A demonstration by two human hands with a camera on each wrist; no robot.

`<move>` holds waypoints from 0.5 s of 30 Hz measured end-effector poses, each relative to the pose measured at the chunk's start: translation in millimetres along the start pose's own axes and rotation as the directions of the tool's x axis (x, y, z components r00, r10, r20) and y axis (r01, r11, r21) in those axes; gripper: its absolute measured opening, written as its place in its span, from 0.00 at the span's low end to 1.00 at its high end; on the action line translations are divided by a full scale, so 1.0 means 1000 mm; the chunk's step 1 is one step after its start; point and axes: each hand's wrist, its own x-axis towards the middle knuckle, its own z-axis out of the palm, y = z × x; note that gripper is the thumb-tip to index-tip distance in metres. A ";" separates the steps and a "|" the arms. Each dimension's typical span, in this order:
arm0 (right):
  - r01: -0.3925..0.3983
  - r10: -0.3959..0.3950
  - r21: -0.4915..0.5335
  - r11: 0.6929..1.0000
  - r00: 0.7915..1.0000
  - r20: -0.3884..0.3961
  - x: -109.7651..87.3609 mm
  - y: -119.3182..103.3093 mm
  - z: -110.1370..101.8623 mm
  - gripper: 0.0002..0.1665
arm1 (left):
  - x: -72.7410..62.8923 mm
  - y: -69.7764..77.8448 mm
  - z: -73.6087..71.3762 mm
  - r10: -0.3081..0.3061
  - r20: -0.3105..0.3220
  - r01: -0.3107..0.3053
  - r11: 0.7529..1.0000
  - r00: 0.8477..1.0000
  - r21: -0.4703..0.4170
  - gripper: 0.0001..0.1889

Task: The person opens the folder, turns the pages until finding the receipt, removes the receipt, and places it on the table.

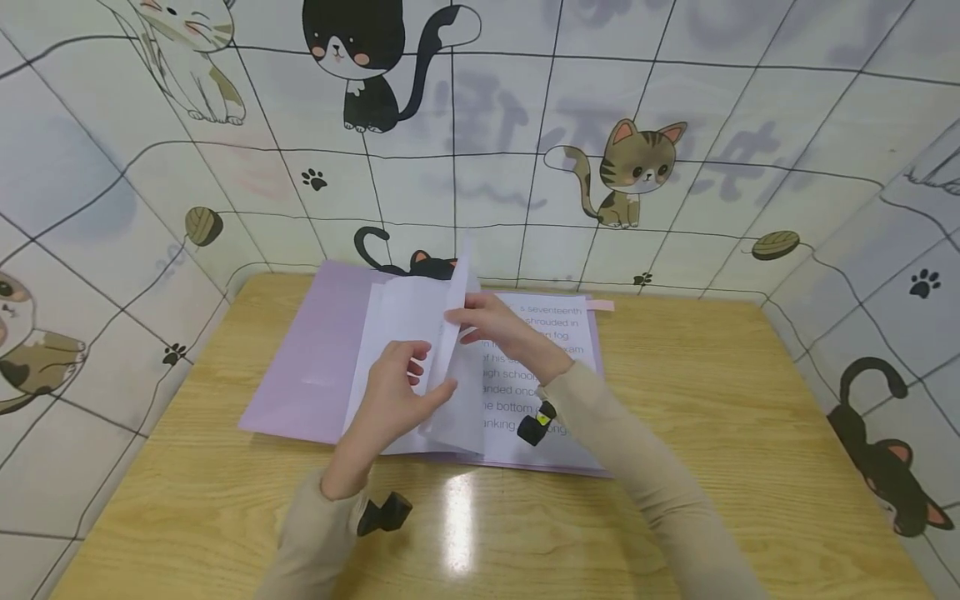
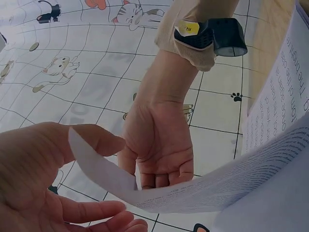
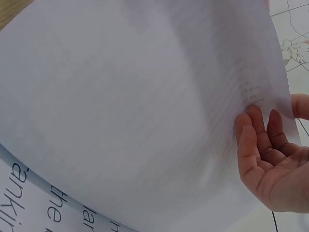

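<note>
- Right grip (image 1: 504,327) pinches the raised page (image 1: 458,285) between its fingers.
- Left grip (image 1: 393,398) is loose, fingers parted, just beside that page.
- The purple-covered booklet (image 1: 300,371) lies open beneath both grips on the worktop (image 1: 712,375).
- A hard tug could crease or tear the page; a slack pinch might let it flop back.

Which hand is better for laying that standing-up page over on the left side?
Probably the left hand: it is open on that side, close to the raised page. The right hand reaches from the other side.
</note>
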 end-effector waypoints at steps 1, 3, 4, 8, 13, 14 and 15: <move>0.000 0.000 -0.006 1.000 1.000 -0.002 0.000 0.000 0.001 0.21 | 0.000 0.000 0.001 0.005 0.001 -0.005 1.000 1.000 0.004 0.23; -0.004 0.004 -0.016 1.000 1.000 -0.009 0.000 0.000 0.003 0.19 | 0.000 0.000 0.001 0.010 0.001 -0.010 1.000 1.000 0.017 0.22; -0.004 0.004 -0.020 1.000 1.000 -0.010 0.000 0.000 0.004 0.19 | 0.000 0.000 0.002 0.013 0.001 -0.013 1.000 1.000 0.024 0.22; -0.003 0.003 -0.033 0.999 1.000 -0.004 0.000 -0.001 0.009 0.17 | 0.000 0.000 0.002 0.018 -0.017 -0.018 0.999 1.000 0.046 0.19; 0.014 -0.014 -0.037 0.999 1.000 0.005 -0.002 -0.002 0.013 0.11 | 0.000 -0.004 0.002 0.041 -0.097 -0.035 0.997 0.994 0.063 0.15; 0.019 -0.019 -0.039 0.999 1.000 0.005 -0.003 -0.003 0.014 0.11 | 0.000 -0.006 0.003 0.047 -0.114 -0.040 0.997 0.992 0.068 0.15; 0.022 -0.022 -0.038 0.999 1.000 0.006 -0.003 -0.003 0.014 0.10 | 0.000 -0.007 0.003 0.052 -0.127 -0.043 0.997 0.991 0.072 0.14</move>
